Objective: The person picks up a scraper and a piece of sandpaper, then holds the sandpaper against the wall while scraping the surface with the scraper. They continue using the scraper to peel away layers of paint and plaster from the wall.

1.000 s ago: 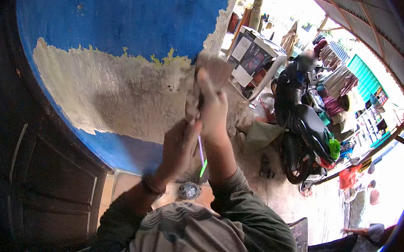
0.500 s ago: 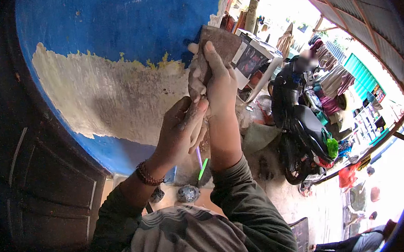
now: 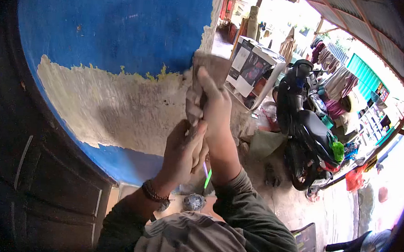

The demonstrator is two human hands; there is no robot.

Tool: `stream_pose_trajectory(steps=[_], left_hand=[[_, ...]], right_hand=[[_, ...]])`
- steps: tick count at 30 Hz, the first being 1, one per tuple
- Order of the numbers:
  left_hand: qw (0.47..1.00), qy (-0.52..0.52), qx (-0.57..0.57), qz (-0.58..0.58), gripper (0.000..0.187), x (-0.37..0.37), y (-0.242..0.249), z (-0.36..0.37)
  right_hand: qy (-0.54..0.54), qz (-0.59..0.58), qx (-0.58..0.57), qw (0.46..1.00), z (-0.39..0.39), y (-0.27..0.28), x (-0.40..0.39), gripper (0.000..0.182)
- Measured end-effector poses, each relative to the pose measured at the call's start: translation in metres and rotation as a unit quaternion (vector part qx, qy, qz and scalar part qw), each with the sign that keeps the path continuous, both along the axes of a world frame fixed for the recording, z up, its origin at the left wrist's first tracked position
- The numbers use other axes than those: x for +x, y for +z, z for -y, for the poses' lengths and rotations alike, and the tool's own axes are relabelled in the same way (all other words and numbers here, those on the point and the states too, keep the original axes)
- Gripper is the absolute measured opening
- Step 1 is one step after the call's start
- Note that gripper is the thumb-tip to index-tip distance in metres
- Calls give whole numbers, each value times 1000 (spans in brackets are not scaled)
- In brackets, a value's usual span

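Note:
A flat brown board [image 3: 221,67] is at the edge of the blue and bare grey wall [image 3: 119,101]. My right hand [image 3: 216,106] grips the board, its thumb lying on the face and its fingers around the left side. Just below, my left hand [image 3: 182,145], with a beaded bracelet at the wrist, is closed at the board's lower end. What exactly its fingers hold there is hidden by the two hands.
A dark door [image 3: 57,186] stands at the left. To the right are a printed box [image 3: 250,66], a black motorcycle [image 3: 305,128] and hanging laundry [image 3: 332,74]. A round grey object [image 3: 194,202] sits below my hands. Another person [image 3: 357,244] is at the lower right.
The view has shifted, and both hands with the board sit lower against the wall. My grip on the board looks the same. The person at the lower right has changed position.

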State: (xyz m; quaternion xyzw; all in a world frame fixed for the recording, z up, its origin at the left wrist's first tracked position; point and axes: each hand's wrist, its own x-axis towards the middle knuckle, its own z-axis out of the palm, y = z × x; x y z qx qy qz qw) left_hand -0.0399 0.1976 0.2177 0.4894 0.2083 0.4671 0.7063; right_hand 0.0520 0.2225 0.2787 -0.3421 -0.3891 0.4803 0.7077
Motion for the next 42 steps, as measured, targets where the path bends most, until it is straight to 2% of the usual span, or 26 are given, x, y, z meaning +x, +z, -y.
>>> stream_pose_trajectory(steps=[3,4,5,7,8,11,12,13,15,16,18,21,22,23,25,27,28,29,31,33,35,37,38,39,41,42], left_hand=[[999,-11,29,11,24,1,41,-7],[999,-5,1,34,23,4,45,2],[999,-7,7,33,23,6,43,3],[997,39,-58,29,23,12,24,7],[999,33,-13,42,24,11,17,10],[998,26,9,52,26,14,35,-6],[998,24,16,55,27,14,44,-11],[997,6,54,59,26,12,55,-15],[998,32,-26,56,24,13,69,-4],[996,38,-43,63,23,16,61,-1],[992,43,-94,78,19,16,29,8],[993,18,-5,115,22,16,5,4],[993,30,-1,118,22,17,17,4],[992,42,1,119,22,19,32,-1],[992,21,-17,120,22,20,42,-6],[989,35,-22,145,21,21,50,8],[989,44,13,143,22,24,33,7],[989,28,-33,141,23,24,23,12],[987,15,22,156,23,25,10,7],[990,29,-25,139,23,24,37,1],[988,12,-4,157,24,20,56,3],[988,-7,-27,149,24,18,61,5],[989,18,-28,143,25,21,57,12],[979,85,-130,132,27,26,58,25],[989,15,-37,143,27,17,40,23],[989,15,-37,145,27,20,38,19]], right_hand=[[-23,-33,54,998,-9,38,-2,28],[28,-51,66,996,-9,35,2,28],[27,-51,73,996,-10,32,5,28],[22,-1,28,999,-6,15,8,34],[-15,-22,31,999,-8,11,1,36],[-66,11,68,995,-10,33,0,28],[-5,-1,81,997,-18,43,7,28],[-7,24,103,994,-15,60,5,29],[22,5,105,994,-16,65,7,28],[22,6,108,994,-15,56,7,28],[-16,37,25,999,-11,27,8,34],[-26,-25,53,998,-9,16,2,37],[-22,43,37,998,-14,20,12,37],[-27,23,57,998,-17,33,10,35],[31,5,105,994,-21,53,13,35],[18,11,66,998,-12,44,14,34],[7,18,25,999,-8,38,13,34],[8,20,28,999,-8,30,14,34],[16,3,54,998,-13,17,15,32],[-17,18,45,999,-19,38,16,31],[24,10,91,996,-14,64,13,31],[33,10,101,994,-11,62,14,30],[19,9,60,998,-7,53,13,30],[5,6,19,1000,-5,42,13,29],[34,-15,27,999,-4,35,11,29],[6,-1,32,999,-3,38,12,28]])
